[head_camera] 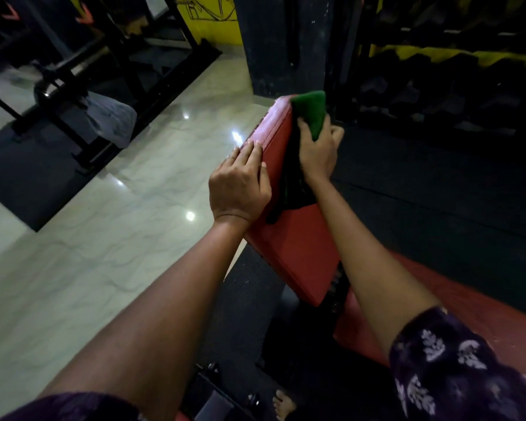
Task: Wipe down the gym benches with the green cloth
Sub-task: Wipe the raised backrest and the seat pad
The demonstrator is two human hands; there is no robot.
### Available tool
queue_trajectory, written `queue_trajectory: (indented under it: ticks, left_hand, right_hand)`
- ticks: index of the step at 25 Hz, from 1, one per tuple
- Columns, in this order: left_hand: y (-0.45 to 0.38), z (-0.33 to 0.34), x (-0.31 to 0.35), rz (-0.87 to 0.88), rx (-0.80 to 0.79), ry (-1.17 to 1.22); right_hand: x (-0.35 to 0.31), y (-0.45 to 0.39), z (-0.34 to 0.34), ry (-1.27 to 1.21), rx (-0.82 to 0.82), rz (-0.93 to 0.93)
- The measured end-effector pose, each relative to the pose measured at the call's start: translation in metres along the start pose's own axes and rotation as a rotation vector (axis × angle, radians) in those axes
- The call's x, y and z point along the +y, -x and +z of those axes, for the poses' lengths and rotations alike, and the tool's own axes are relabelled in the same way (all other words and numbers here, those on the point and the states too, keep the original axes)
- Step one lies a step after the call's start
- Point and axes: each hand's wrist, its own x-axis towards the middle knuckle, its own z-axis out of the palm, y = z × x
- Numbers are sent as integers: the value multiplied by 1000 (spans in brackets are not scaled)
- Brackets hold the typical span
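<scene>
We pinch the soft, light green cloth in our right hand near the far edge of the red padded inclined gym bench, our left hand lying flat with fingers spread.

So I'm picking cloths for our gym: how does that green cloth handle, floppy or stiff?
Probably floppy: the green cloth bends over the top edge of the red bench pad where the right hand grips it. It looks light, since one hand holds it up. The left hand rests flat on the pad, perhaps steadying it.
</scene>
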Motion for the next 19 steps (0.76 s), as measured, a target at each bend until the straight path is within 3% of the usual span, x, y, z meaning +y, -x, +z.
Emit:
queue_trajectory:
  ticks: [2, 8, 10, 15, 19]
  left_hand:
    - [2, 1, 2, 0, 17, -5]
    - [0, 8, 0, 2, 60, -2]
    - [-2, 8, -1, 3, 71, -21]
    - [0, 8, -1, -2, 85, -22]
    - [-1, 9, 2, 6, 99, -11]
  right_hand:
    - [18, -16, -5, -87, -39, 213]
    - [60, 35, -6, -102, -82, 531]
    - [54, 67, -2, -85, -84, 529]
    - [66, 162, 7, -38, -32, 220]
    - [99, 142, -3, -90, -7, 536]
